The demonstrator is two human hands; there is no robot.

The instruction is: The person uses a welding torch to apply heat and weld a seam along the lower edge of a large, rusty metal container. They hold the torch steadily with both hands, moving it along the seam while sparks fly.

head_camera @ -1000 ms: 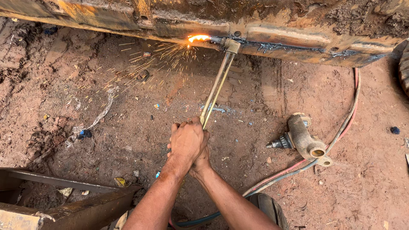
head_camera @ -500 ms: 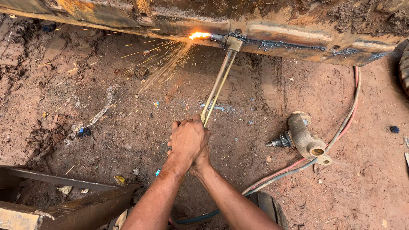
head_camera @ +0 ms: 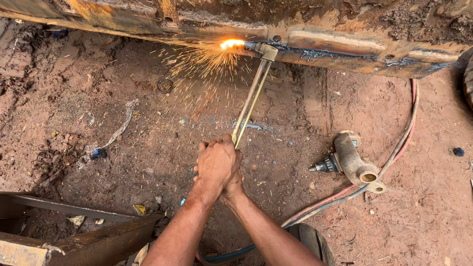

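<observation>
Both my hands grip the handle end of a brass cutting torch (head_camera: 251, 101) over red dirt. My left hand (head_camera: 216, 160) wraps over the top; my right hand (head_camera: 233, 186) sits under it, mostly hidden. The torch's two thin tubes run up and to the right to its head (head_camera: 266, 50). A bright flame (head_camera: 231, 44) burns at the tip against a long rusty steel beam (head_camera: 345, 47). Orange sparks (head_camera: 204, 64) spray down and to the left onto the ground.
Red and blue hoses (head_camera: 394, 155) curve from the beam's right side back toward me. A rusty metal fitting (head_camera: 352, 162) lies on the dirt at right. Dark steel bars (head_camera: 74, 231) sit at lower left. A shoe toe (head_camera: 310, 239) shows at the bottom.
The flame and torch head have crept a little along the beam. The spark spray has grown denser and falls lower. My hands hold the same grip.
</observation>
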